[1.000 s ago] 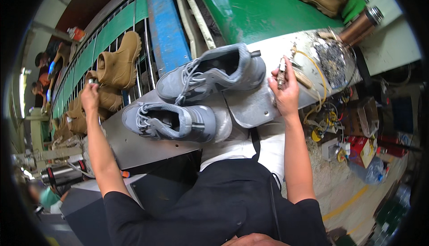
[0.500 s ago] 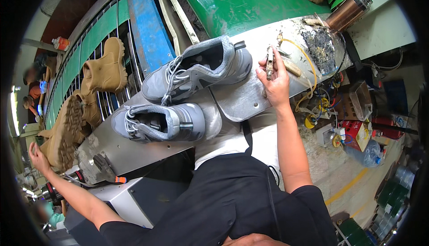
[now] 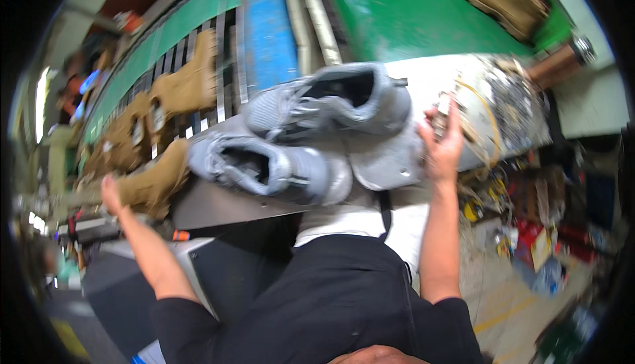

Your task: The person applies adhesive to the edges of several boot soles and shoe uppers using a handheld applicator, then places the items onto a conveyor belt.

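Observation:
Far to the left, my left hand (image 3: 112,195) is closed on a tan boot (image 3: 155,182) held tilted at the end of the metal bench top. Motion blur hides just where the fingers grip it. My right hand (image 3: 444,149) holds a small brass-coloured metal tool (image 3: 440,119) between thumb and fingers, above the bench's right part. Between my hands, two grey lace-up shoes lie side by side: a farther shoe (image 3: 390,109) and a nearer shoe (image 3: 307,172).
More tan boots (image 3: 188,80) stand on a slatted rack (image 3: 228,66) beyond the bench. A blue panel (image 3: 268,27) and a green surface (image 3: 390,13) lie behind the shoes. A yellow hose (image 3: 493,116) curves near my right hand, and a brown flask (image 3: 559,63) sits far right.
The whole view has shifted and blurred. My left hand has swung the boot away from the rack toward the bench, its sole now turned downward. My right hand keeps the metal tool.

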A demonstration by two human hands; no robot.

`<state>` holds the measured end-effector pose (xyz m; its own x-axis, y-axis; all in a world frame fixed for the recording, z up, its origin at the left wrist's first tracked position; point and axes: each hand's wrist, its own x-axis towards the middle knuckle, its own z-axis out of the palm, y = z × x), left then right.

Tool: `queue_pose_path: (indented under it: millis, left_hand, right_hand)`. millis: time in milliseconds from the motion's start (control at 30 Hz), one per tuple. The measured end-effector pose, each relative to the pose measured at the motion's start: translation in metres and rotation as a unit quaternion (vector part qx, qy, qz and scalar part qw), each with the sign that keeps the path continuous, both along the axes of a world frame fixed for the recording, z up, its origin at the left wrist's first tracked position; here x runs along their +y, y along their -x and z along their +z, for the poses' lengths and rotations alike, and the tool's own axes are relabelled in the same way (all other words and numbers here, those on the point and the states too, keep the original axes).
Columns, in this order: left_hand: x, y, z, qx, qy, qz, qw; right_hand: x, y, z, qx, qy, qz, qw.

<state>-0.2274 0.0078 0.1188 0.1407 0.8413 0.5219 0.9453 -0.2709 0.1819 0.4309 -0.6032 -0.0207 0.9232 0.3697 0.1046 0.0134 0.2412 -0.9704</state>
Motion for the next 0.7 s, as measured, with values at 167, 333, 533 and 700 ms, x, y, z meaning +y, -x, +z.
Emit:
queue_pose_path:
  millis: [167, 333, 533, 700]
  left_hand:
    - [-0.067, -0.139, -0.017, -0.007, 0.121, -0.132, 0.984]
    - [-0.171, -0.137, 0.045, 0.017, 0.200, -0.194, 0.960]
    - [-0.214, -0.139, 0.004, 0.046, 0.152, -0.142, 0.977]
    - [-0.166, -0.153, -0.002, 0.086, 0.033, -0.026, 0.995]
  right_hand:
    - [-0.013, 0.004, 0.010, 0.013, 0.008, -0.037, 0.999]
    - [-0.004, 0.000, 0.010, 0.020, -0.008, 0.002, 1.000]
    - [-0.006, -0.004, 0.001, -0.002, -0.013, -0.003, 1.000]
    - [-0.013, -0.007, 0.004, -0.016, -0.025, 0.002, 1.000]
